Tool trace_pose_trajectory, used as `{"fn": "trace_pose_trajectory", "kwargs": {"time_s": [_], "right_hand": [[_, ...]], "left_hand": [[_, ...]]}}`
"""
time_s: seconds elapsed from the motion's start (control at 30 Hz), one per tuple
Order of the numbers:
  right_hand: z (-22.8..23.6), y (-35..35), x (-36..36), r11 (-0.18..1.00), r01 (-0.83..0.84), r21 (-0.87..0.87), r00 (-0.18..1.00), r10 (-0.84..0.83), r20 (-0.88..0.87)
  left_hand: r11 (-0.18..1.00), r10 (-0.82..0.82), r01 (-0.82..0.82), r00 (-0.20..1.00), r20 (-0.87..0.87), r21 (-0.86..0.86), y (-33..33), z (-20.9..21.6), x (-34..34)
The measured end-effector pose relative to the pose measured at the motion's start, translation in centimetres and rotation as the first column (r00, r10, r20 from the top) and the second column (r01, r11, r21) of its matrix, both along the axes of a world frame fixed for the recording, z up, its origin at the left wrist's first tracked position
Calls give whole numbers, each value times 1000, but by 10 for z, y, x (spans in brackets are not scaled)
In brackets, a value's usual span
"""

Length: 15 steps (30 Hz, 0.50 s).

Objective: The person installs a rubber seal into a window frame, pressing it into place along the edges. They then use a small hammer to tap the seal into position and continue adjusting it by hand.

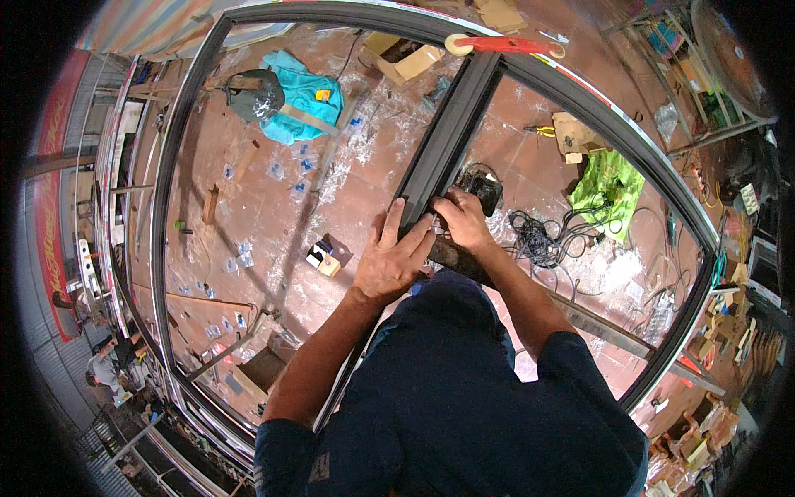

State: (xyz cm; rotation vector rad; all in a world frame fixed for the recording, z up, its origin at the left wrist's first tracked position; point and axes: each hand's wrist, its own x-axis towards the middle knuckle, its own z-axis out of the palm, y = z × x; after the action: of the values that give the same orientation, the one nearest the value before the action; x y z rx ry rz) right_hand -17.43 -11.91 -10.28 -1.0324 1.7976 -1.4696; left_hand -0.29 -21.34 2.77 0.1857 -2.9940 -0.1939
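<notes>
A large dark metal window frame (168, 240) stretches around me, held up above the floor. Its dark centre bar (447, 132) runs from the far rail toward my body. My left hand (393, 258) lies along the near part of this bar, fingers stretched out over it. On the bar's right side, my right hand (464, 219) has bent fingers and thumb pressed together at the edge, close to the left fingertips. Whatever sits in that pinch is hidden. A red-handled roller tool (507, 45) with a pale wheel rests on the far rail, where the centre bar joins it.
Supporting bars (613, 331) cross beneath the frame. On the tiled floor lie a turquoise cloth (298, 91), a green bag (609, 190), tangled black cable (538, 236), yellow-handled pliers (542, 131) and an open cardboard box (400, 58). Long metal profiles (108, 166) stand at the left.
</notes>
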Motion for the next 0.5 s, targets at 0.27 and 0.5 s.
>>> {"fn": "trace_pose_trajectory", "kwargs": {"time_s": [0.27,0.5], "right_hand": [[30,-8,-6,988,105,112,838,-148,525],[19,-14,-6,978,186,94,796,-206,568]], "left_hand": [[999,-44,44,999,30,6,-6,-5,-3],[997,-46,45,999,-8,-55,-9,-3,-29]]}}
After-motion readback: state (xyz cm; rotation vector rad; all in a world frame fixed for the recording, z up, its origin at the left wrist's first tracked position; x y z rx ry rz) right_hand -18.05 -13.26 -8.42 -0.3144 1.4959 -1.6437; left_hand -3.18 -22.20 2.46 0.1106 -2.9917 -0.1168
